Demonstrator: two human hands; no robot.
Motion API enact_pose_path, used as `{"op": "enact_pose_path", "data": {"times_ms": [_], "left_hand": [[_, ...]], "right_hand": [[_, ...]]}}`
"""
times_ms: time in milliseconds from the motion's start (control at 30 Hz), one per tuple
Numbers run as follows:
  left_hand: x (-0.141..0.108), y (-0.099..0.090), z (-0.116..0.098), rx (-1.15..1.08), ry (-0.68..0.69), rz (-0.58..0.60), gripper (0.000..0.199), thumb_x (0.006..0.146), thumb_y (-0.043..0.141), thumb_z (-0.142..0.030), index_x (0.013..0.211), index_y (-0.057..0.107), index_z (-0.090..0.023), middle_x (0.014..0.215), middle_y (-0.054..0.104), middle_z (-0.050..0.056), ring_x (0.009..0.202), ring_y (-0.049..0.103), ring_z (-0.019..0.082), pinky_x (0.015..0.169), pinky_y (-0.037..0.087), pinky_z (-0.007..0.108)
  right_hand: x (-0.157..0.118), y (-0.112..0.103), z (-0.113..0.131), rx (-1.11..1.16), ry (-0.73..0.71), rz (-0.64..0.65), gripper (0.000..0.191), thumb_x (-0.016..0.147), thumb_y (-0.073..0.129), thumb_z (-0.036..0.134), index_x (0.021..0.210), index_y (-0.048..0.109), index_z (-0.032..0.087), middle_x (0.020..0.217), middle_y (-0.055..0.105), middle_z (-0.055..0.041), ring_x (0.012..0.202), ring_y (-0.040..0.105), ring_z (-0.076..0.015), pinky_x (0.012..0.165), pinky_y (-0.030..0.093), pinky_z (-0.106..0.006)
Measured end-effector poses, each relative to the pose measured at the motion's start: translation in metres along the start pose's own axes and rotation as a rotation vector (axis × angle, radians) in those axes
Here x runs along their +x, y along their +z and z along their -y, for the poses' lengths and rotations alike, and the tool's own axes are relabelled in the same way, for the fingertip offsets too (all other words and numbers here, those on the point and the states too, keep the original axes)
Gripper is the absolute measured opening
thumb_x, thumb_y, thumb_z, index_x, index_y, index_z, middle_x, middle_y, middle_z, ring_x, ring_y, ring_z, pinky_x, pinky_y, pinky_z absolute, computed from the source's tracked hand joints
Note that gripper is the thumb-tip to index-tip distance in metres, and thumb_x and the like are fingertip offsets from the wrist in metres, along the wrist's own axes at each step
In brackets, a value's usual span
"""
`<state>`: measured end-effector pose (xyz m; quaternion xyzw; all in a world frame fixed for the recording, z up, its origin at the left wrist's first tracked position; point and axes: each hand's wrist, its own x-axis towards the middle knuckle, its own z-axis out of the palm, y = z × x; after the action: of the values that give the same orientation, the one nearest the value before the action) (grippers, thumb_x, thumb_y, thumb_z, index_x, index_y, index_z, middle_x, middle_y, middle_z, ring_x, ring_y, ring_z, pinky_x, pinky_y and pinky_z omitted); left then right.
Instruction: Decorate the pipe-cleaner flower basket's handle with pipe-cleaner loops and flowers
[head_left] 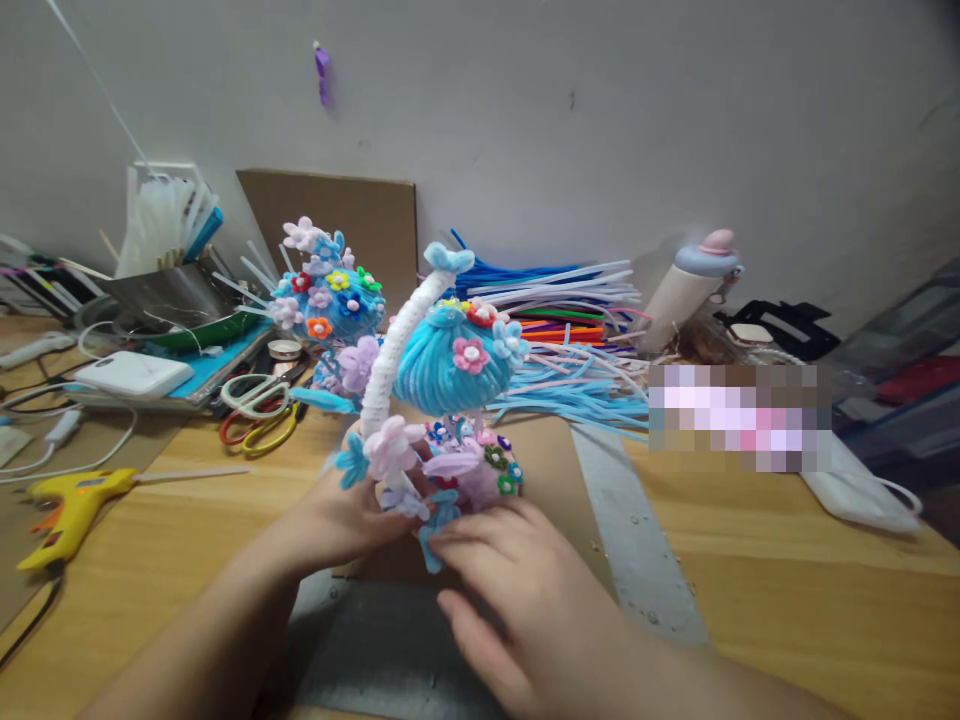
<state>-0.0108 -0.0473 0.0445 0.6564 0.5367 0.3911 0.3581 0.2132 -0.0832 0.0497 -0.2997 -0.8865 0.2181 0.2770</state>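
A pipe-cleaner craft (454,375) stands upright in front of me, with a blue dome dotted with small flowers. Its curved white stem (388,360) is topped by a light blue tuft, and pink, lilac and blue flowers surround the base. My left hand (352,520) is wrapped around the base from the left, its fingers partly hidden behind the flowers. On the near side, my right hand (517,570) has bent fingers closed on a blue fuzzy piece (437,535) at the base, thumb lower down. Behind stands a second, similar flowered craft (330,300).
At the left lie a yellow glue gun (79,505), scissors (259,400) and a white box (135,375) with cables. Bundles of pipe cleaners (570,380) lie behind the craft. A white bottle (690,290) stands back right; a cardboard sheet (337,210) leans against the wall.
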Motion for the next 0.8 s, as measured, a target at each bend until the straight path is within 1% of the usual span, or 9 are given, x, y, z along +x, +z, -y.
{"op": "enact_pose_path", "data": {"times_ms": [67, 133, 233, 333, 433, 567, 633, 700, 800], "left_hand": [[0.0, -0.002, 0.004, 0.211, 0.077, 0.157, 0.019, 0.07, 0.07, -0.033, 0.085, 0.069, -0.021, 0.09, 0.066, 0.003, 0.09, 0.061, 0.022, 0.09, 0.051, 0.037], [0.0, -0.003, 0.007, 0.327, 0.076, 0.22, 0.021, 0.077, 0.063, -0.034, 0.092, 0.068, -0.02, 0.094, 0.066, 0.004, 0.088, 0.061, 0.02, 0.087, 0.051, 0.034], [-0.002, -0.004, 0.009, 0.382, 0.038, 0.185, 0.025, 0.077, 0.062, -0.036, 0.097, 0.067, -0.022, 0.097, 0.066, 0.002, 0.088, 0.061, 0.019, 0.085, 0.052, 0.032], [-0.003, -0.004, 0.011, 0.432, 0.063, 0.184, 0.024, 0.076, 0.063, -0.039, 0.093, 0.068, -0.023, 0.101, 0.065, 0.003, 0.094, 0.06, 0.021, 0.091, 0.05, 0.035], [-0.002, -0.004, 0.013, 0.447, 0.061, 0.181, 0.03, 0.078, 0.063, -0.04, 0.102, 0.066, -0.023, 0.105, 0.064, 0.004, 0.1, 0.059, 0.022, 0.094, 0.048, 0.036], [0.0, -0.003, 0.011, 0.433, 0.128, 0.216, 0.029, 0.079, 0.062, -0.04, 0.102, 0.065, -0.022, 0.101, 0.064, 0.004, 0.098, 0.06, 0.022, 0.092, 0.048, 0.036], [0.002, -0.003, 0.007, 0.436, 0.153, 0.191, 0.032, 0.077, 0.065, -0.041, 0.102, 0.066, -0.022, 0.103, 0.064, 0.005, 0.099, 0.059, 0.024, 0.093, 0.048, 0.037], [0.003, -0.004, 0.005, 0.441, 0.167, 0.168, 0.038, 0.076, 0.066, -0.043, 0.108, 0.065, -0.022, 0.106, 0.063, 0.007, 0.101, 0.059, 0.025, 0.094, 0.047, 0.039], [0.004, -0.004, 0.005, 0.416, 0.175, 0.198, 0.044, 0.078, 0.064, -0.042, 0.117, 0.06, -0.023, 0.109, 0.062, 0.007, 0.1, 0.059, 0.024, 0.092, 0.048, 0.037]], "right_hand": [[-0.006, 0.011, 0.001, -0.067, -0.094, -0.078, 0.031, 0.088, 0.055, 0.028, 0.115, 0.063, 0.016, 0.111, 0.071, -0.0065, 0.101, 0.062, -0.0216, 0.1, 0.039, -0.04], [-0.009, 0.021, 0.001, -0.153, -0.173, -0.128, 0.034, 0.088, 0.054, 0.03, 0.118, 0.061, 0.014, 0.113, 0.07, -0.0072, 0.103, 0.06, -0.0222, 0.104, 0.034, -0.042], [-0.012, 0.03, 0.0, -0.262, -0.274, -0.137, 0.036, 0.089, 0.052, 0.031, 0.118, 0.061, 0.011, 0.112, 0.07, -0.0088, 0.103, 0.06, -0.0235, 0.105, 0.031, -0.045], [-0.013, 0.035, -0.001, -0.312, -0.35, -0.149, 0.034, 0.091, 0.048, 0.033, 0.113, 0.063, 0.011, 0.11, 0.071, -0.0093, 0.101, 0.06, -0.0238, 0.103, 0.032, -0.046], [-0.014, 0.039, -0.004, -0.342, -0.398, -0.125, 0.036, 0.092, 0.045, 0.035, 0.112, 0.063, 0.011, 0.111, 0.07, -0.0106, 0.103, 0.059, -0.0246, 0.101, 0.034, -0.044], [-0.015, 0.043, -0.007, -0.333, -0.407, -0.053, 0.038, 0.091, 0.045, 0.038, 0.111, 0.063, 0.012, 0.113, 0.07, -0.0104, 0.103, 0.06, -0.0236, 0.102, 0.035, -0.041], [-0.015, 0.044, -0.008, -0.331, -0.407, -0.032, 0.038, 0.091, 0.046, 0.04, 0.112, 0.062, 0.012, 0.115, 0.069, -0.0106, 0.105, 0.06, -0.0234, 0.104, 0.034, -0.04], [-0.015, 0.045, -0.008, -0.329, -0.409, -0.044, 0.038, 0.091, 0.047, 0.041, 0.112, 0.062, 0.013, 0.118, 0.068, -0.012, 0.108, 0.059, -0.0241, 0.105, 0.034, -0.039], [-0.016, 0.049, -0.01, -0.303, -0.394, -0.072, 0.044, 0.091, 0.047, 0.047, 0.115, 0.06, 0.014, 0.118, 0.067, -0.0138, 0.109, 0.059, -0.0253, 0.105, 0.034, -0.039]]}}
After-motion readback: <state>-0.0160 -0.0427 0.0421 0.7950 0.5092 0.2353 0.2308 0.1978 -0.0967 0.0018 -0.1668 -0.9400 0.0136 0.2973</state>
